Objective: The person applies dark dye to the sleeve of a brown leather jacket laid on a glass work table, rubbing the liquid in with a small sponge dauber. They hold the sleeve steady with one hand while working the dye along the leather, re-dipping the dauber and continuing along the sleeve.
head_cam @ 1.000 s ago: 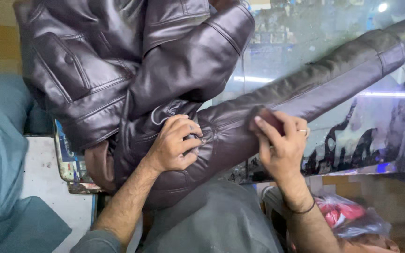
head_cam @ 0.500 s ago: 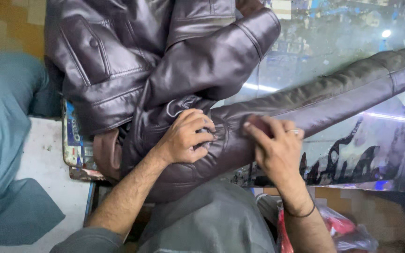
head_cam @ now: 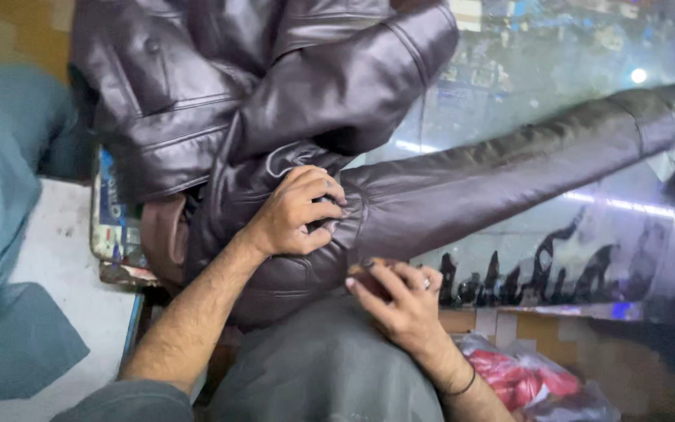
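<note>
Red-filled clear bag [head_cam: 537, 381] beside right hand [head_cam: 400, 301]

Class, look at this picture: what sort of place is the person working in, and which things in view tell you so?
Probably a small clothing or leather-goods shop. A dark leather jacket lies spread over a reflective glass counter, both hands, left hand and right hand, work at its sleeve seam, and a bagged red item sits below.

Person, own body: left hand [head_cam: 294, 215] bare, forearm hairy, grey sleeve edge at 7 o'clock. Right hand [head_cam: 400, 301]: ring on one finger, thin black wristband [head_cam: 462, 385]. Grey trousers [head_cam: 330, 367] at 6 o'clock.
</note>
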### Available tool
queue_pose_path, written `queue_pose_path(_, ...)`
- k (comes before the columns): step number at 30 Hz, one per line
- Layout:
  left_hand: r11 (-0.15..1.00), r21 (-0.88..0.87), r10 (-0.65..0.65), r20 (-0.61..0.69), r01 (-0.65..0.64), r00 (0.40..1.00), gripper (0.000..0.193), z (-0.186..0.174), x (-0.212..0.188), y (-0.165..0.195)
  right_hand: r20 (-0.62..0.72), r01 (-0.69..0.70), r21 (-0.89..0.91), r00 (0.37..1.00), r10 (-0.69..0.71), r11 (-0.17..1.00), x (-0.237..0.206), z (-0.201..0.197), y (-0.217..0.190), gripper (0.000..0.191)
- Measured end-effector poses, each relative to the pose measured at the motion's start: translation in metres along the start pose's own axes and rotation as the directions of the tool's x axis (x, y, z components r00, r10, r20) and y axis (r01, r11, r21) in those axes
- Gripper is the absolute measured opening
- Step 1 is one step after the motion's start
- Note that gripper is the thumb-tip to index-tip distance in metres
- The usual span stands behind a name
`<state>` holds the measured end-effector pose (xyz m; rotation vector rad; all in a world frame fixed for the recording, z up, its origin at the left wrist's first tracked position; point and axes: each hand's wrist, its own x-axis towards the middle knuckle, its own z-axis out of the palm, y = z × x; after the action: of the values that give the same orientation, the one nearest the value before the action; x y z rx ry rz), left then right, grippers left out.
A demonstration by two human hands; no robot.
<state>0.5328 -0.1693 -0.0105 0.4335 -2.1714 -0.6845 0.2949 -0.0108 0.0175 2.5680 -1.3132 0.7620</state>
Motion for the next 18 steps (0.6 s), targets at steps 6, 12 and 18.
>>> queue_pose_path(6, 0.999, 0.013, -0.029, -0.014, 0.029, 0.999, 0.027, 0.000, -0.001, 0.006, -0.135, -0.389, 0.015, 0.912, 0.387, 0.921, -0.006, -0.004, -0.002, 0.044)
queue_pose_path(12, 1.000, 0.009, 0.006, -0.027, -0.006, 1.000, 0.025, 0.000, -0.002, 0.005, -0.220, -0.553, -0.101, 0.823, 0.524, 0.827, 0.000, 0.000, 0.006, 0.044)
queue_pose_path(18, 1.000, 0.006, 0.000, -0.032, 0.000, 0.999, 0.025, -0.002, -0.003, 0.007, 0.002, -0.144, -0.074, 0.990, 0.144, 0.987, 0.022, -0.003, 0.019, 0.050)
